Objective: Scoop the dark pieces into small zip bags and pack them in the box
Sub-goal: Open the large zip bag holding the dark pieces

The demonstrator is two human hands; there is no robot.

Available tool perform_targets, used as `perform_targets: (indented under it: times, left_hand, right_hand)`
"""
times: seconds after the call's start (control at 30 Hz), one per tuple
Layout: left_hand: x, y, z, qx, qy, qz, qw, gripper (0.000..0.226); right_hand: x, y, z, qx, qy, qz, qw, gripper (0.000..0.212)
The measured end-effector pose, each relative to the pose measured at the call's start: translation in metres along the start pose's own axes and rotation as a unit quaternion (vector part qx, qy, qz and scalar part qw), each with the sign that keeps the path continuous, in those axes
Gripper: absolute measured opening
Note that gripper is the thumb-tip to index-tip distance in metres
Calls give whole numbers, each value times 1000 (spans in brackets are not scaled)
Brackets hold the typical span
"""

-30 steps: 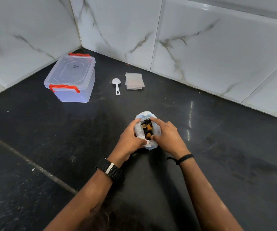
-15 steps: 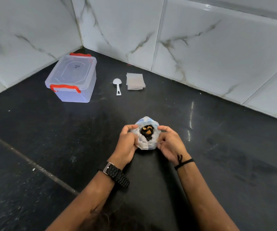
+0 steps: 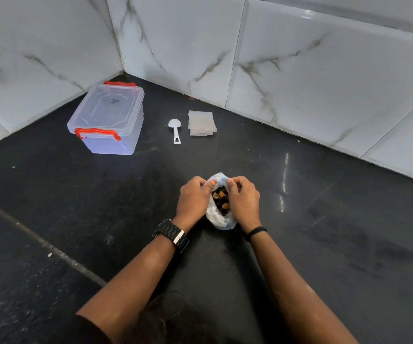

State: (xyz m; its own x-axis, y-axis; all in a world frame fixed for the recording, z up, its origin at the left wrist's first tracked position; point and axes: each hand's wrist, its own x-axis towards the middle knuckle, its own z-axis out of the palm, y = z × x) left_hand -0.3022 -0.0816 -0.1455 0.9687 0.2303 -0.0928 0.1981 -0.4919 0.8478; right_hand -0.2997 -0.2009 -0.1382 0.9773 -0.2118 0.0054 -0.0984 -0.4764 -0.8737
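Observation:
A white plastic bag (image 3: 219, 219) stands on the dark floor with dark and orange pieces (image 3: 221, 199) showing in its open mouth. My left hand (image 3: 192, 199) pinches the bag's left rim and my right hand (image 3: 243, 201) pinches its right rim, near the far edge. A white scoop (image 3: 175, 129) lies farther off, bowl away from me. Beside it on the right is a small stack of clear zip bags (image 3: 201, 122). A clear lidded box (image 3: 108, 119) with red latches sits at the back left, lid on.
White marble-look wall tiles (image 3: 299, 78) form a corner behind the box and zip bags. A pale grout line (image 3: 51, 247) crosses the black floor at the left. Open floor lies to the right of the bag.
Both hands have shifted from the bag's sides up to its far rim, fingers pinching the plastic. The bag's mouth looks narrower and longer than half a second ago.

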Motion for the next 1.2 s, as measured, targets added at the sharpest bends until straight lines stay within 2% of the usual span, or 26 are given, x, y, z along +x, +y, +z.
perform_targets:
  times: [0.13,0.23,0.3,0.37,0.47,0.53,0.57,0.6,0.67,0.73,0.77,0.87,1.0,1.2]
  left_hand:
    - [4,0,5,-14,-18,-5,1000,45]
    - [7,-1,2,-154,-61,-59,984,51]
    - [10,0,-1,-240,-104,-96,960,49]
    - [12,0,-3,-277,-117,-106,948,48]
    - [14,-5,-4,-187,-54,-63,979,40]
    - [10,-6,-5,-132,-13,-35,991,35]
    - [6,-5,-6,-128,-8,-15,992,37]
    - [3,-5,-7,-125,-9,10,992,38]
    - [-2,-4,-8,-91,-7,82,993,29]
    - [-7,-2,-10,-29,-2,141,990,16]
    - [-8,-1,-12,-4,-5,151,988,21]
    - [-9,1,-13,53,-26,152,987,31]
    - [-8,3,-11,99,-55,147,983,33]
    - [-2,5,-17,100,-128,62,985,56]
  right_hand:
    - [0,-2,5,10,0,5,1000,29]
    - [8,-1,2,41,-21,25,999,41]
    - [13,-2,1,119,-42,64,990,41]
    - [14,-4,1,163,-57,92,981,38]
    - [16,0,-4,110,-71,63,989,40]
    - [12,1,-8,56,-96,27,993,20]
    - [10,3,-10,30,-99,-3,995,16]
    - [7,5,-13,7,-89,-48,995,24]
    - [2,7,-16,-26,-68,-146,987,25]
    - [-3,8,-18,-59,-72,-186,978,21]
    - [-3,9,-18,-81,-78,-184,977,20]
    - [-5,8,-18,-131,-79,-184,971,26]
    - [-4,3,-17,-160,-98,-188,964,35]
    - [1,-2,-14,-179,-146,-170,958,36]
